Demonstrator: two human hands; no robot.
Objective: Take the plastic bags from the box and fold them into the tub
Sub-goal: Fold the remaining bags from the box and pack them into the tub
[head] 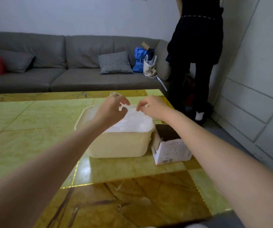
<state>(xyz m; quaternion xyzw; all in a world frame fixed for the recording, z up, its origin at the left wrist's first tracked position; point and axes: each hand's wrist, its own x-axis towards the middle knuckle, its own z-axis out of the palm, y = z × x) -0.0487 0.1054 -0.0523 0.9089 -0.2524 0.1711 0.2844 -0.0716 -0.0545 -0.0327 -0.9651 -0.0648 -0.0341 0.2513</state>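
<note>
Head view, from nearest to farthest: two bare forearms reach forward over a glossy tabletop (34,129) of yellow-green panels with a brown veined panel at the near edge. On it stands a cream plastic tub (121,143), rectangular with rounded corners and a rolled rim. Just beside its right side lies a small cardboard box (170,145), tipped over, white printed panels facing the camera and its dark top side showing; whether they touch cannot be told.

The tub is filled up to its rim with plastic bags (132,122): thin, white and translucent, crumpled into a soft, wrinkled heap that catches the light. Above the far side of the heap, the left hand (112,106) has its fingers curled down and pinches a raised strip of the bag film, and the right hand (150,105) pinches the same film just beside it, fingertips bent down. The stretch of film between the two hands is lifted slightly above the rest of the heap.

Beyond the tabletop runs a long grey sofa (58,63) carrying a black-and-white checked cushion (114,62), a blue bag (140,60) and a pale handbag (149,66), with something red at its left end. At the sofa's right end a person in dark clothing (196,46) stands by the pale panelled wall.
</note>
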